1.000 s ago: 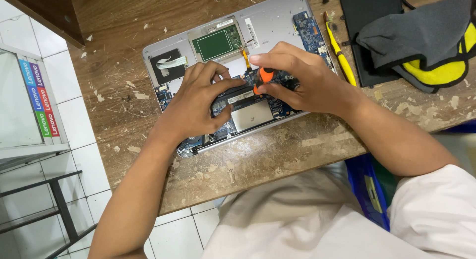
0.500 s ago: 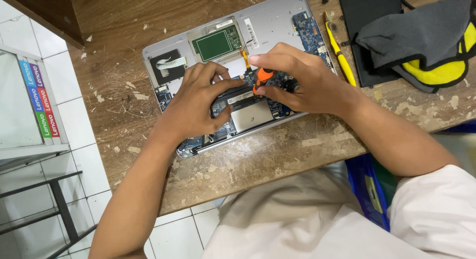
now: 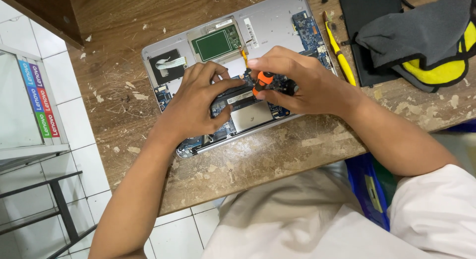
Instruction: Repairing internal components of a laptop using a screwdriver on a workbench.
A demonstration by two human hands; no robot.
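- Right hand (image 3: 302, 85): fingers curled and pinching a small screwdriver w/ orange grip (image 3: 263, 82) between thumb and forefinger, tip pointing down into the laptop; exact spot under the tip hidden by fingers.
- Left hand (image 3: 198, 102): fingers bent and spread a bit, resting on the laptop's board just left of the screwdriver; fingertips press near the parts beside the orange grip. Can't tell if it pinches anything.
- Opened laptop (image 3: 267, 26), bottom cover off, silver shell lying flat on the table (image 3: 277, 155), tilted w/ its right end farther from the person. Both hands sit over its near half.
- Inside laptop: green rectangular pad (image 3: 216, 43) in a grey frame at the far middle; black square patch w/ white ribbon cable (image 3: 167, 65) at far left; blue circuit board (image 3: 308, 27) at far right; silver metal plate (image 3: 251, 115) at near edge, just below the hands.
- Yellow pry tool (image 3: 339, 53) lies on the table just right of the laptop, along its right edge.
- Grey-and-yellow cloth (image 3: 421, 38) farther right of the laptop, on a black flat thing (image 3: 367, 11).
- Table is worn wood, paint flecks around the laptop.
- White tiled floor (image 3: 74, 155) left of and below the table.
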